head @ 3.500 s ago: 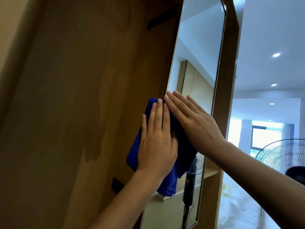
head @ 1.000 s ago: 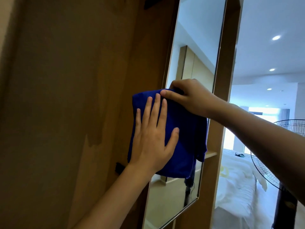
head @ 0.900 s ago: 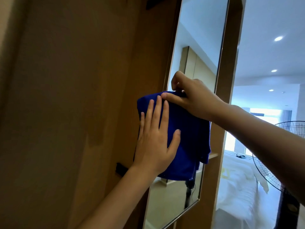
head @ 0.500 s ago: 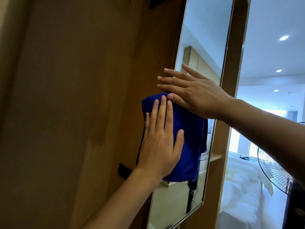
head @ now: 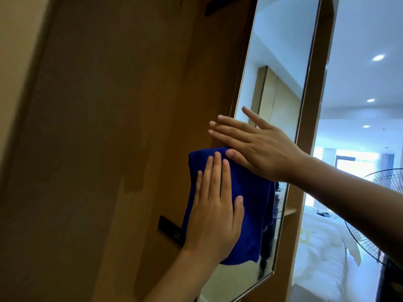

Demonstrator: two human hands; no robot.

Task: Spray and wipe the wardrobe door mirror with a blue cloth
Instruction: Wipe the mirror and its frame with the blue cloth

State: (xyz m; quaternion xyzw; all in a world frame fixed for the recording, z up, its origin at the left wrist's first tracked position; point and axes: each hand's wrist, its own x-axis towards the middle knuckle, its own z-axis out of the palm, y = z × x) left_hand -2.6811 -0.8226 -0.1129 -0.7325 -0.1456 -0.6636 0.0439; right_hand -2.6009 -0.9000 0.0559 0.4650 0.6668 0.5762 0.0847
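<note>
A folded blue cloth (head: 250, 205) lies flat against the lower left part of the tall mirror (head: 281, 62) set in the wooden wardrobe door (head: 316, 88). My left hand (head: 216, 212) presses on the cloth with straight fingers pointing up. My right hand (head: 255, 147) lies flat across the cloth's top edge, fingers straight and pointing left; its thumb touches the cloth. No spray bottle is in view.
A brown wooden panel (head: 109, 127) with a black hinge fitting (head: 170, 229) fills the left side. To the right, past the door, are a white bed (head: 322, 247) and a standing fan (head: 379, 214).
One second ago my right hand pinched the cloth's top edge; it has since let go and now lies flat. The cloth looks narrower than before. My left hand stayed pressed on it.
</note>
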